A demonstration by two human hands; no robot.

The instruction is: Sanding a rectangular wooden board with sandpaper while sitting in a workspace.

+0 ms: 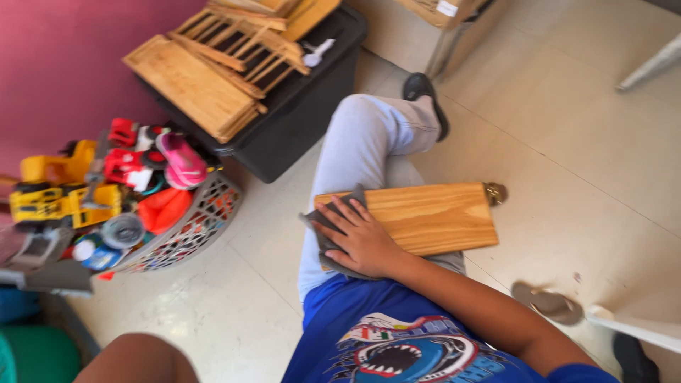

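Here a wooden board [425, 216] lies across the person's lap. The right hand [358, 234] rests flat, fingers spread, pressing a gray cloth [323, 237] on its end. The left hand is out of sight. A toy basket [195, 223] sits nearby on the floor [589, 163].

Right hand [362, 237] flat on grey cloth [328, 245] atop wooden board [425, 216] on lap; toy basket [188, 230] beside, on floor [567, 163].
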